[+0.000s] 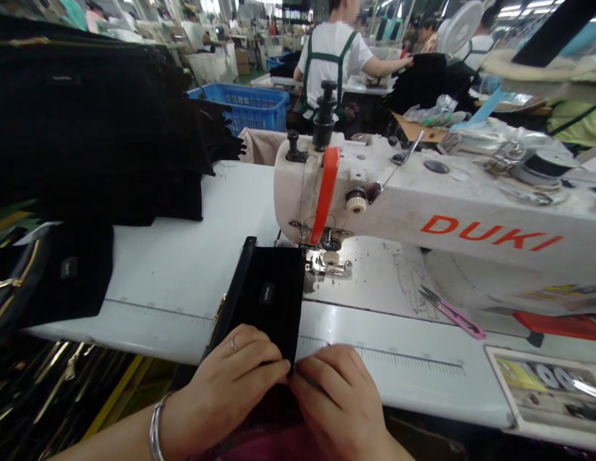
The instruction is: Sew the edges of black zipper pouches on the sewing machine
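Observation:
A black fabric panel (281,285) with a small label and a zipper along its left side lies on the sewing table (182,269). Its far right corner reaches the presser foot of the white sewing machine (403,198). My left hand (235,368) rests over the panel's near end, fingers curled and pinching its right edge. Close beside it, my right hand (338,390) is closed on the same edge, fingertips almost touching the left ones. The pinched cloth is mostly hidden under the fingers.
Stacked black panels (86,128) rise at the left. Pink-handled thread snips (454,314) and a red-handled tool (557,326) lie under the machine arm. Behind stand a blue basket (249,105) and a person in a white shirt (329,57). Zippered pieces (43,390) hang low at left.

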Action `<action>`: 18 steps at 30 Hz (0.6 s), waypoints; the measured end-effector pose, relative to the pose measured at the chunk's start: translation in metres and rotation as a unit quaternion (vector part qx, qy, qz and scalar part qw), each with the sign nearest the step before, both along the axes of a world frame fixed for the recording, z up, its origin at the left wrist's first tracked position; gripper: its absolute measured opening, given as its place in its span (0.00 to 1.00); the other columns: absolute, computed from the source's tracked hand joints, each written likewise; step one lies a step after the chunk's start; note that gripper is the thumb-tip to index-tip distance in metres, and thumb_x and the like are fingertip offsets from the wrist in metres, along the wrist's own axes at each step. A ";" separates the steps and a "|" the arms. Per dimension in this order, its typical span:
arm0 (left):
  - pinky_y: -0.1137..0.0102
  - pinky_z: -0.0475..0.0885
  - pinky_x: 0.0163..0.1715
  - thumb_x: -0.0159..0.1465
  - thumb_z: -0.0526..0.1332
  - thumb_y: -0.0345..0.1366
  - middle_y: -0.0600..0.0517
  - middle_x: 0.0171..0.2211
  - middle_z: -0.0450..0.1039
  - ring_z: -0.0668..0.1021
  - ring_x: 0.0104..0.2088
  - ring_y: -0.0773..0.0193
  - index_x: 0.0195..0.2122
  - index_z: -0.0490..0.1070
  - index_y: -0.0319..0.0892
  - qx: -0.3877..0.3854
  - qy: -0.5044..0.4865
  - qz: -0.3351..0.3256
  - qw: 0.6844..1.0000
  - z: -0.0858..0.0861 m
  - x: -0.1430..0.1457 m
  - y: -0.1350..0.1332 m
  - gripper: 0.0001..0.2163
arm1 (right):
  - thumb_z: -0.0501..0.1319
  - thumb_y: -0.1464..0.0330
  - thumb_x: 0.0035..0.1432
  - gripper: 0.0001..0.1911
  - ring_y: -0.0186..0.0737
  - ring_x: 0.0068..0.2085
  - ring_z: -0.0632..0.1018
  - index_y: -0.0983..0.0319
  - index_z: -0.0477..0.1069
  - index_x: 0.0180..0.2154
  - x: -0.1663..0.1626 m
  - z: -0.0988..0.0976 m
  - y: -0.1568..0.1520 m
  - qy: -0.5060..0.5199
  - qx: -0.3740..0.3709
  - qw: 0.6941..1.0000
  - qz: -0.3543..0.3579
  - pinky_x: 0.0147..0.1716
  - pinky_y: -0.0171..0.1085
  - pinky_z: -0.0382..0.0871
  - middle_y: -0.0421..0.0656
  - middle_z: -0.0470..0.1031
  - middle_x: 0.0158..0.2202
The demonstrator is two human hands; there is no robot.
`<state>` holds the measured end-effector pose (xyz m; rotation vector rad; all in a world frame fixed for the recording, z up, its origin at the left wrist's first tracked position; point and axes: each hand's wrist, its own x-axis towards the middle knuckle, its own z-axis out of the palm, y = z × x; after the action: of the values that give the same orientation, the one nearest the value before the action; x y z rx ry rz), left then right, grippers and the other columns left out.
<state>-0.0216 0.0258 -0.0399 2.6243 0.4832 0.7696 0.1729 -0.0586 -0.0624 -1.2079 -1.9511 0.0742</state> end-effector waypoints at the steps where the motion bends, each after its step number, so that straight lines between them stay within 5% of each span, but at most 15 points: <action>1: 0.68 0.67 0.44 0.71 0.54 0.26 0.51 0.37 0.72 0.71 0.39 0.64 0.42 0.72 0.38 0.004 0.002 -0.004 1.000 0.001 0.001 0.000 0.08 | 0.58 0.74 0.66 0.07 0.40 0.37 0.73 0.63 0.75 0.41 0.000 0.000 0.001 -0.004 0.007 1.000 0.001 0.38 0.41 0.66 0.42 0.79 0.37; 8: 0.68 0.71 0.46 0.71 0.52 0.25 0.49 0.42 0.73 0.73 0.41 0.64 0.42 0.71 0.37 -0.016 0.051 -0.059 0.997 0.004 -0.004 0.008 0.09 | 0.60 0.75 0.62 0.06 0.40 0.38 0.75 0.65 0.76 0.40 0.001 0.003 0.009 -0.032 0.034 0.999 -0.016 0.37 0.40 0.70 0.45 0.79 0.44; 18: 0.63 0.72 0.51 0.69 0.51 0.25 0.47 0.48 0.73 0.74 0.47 0.60 0.50 0.70 0.39 0.001 0.112 -0.073 0.991 0.002 -0.003 0.042 0.12 | 0.60 0.73 0.62 0.12 0.44 0.40 0.74 0.64 0.74 0.47 0.013 0.014 0.024 -0.073 -0.028 0.997 0.007 0.37 0.42 0.74 0.44 0.78 0.49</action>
<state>-0.0244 0.0681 -0.0375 2.7248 0.3453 0.4338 0.1863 -0.0343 -0.0479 -1.2662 -2.0969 0.0490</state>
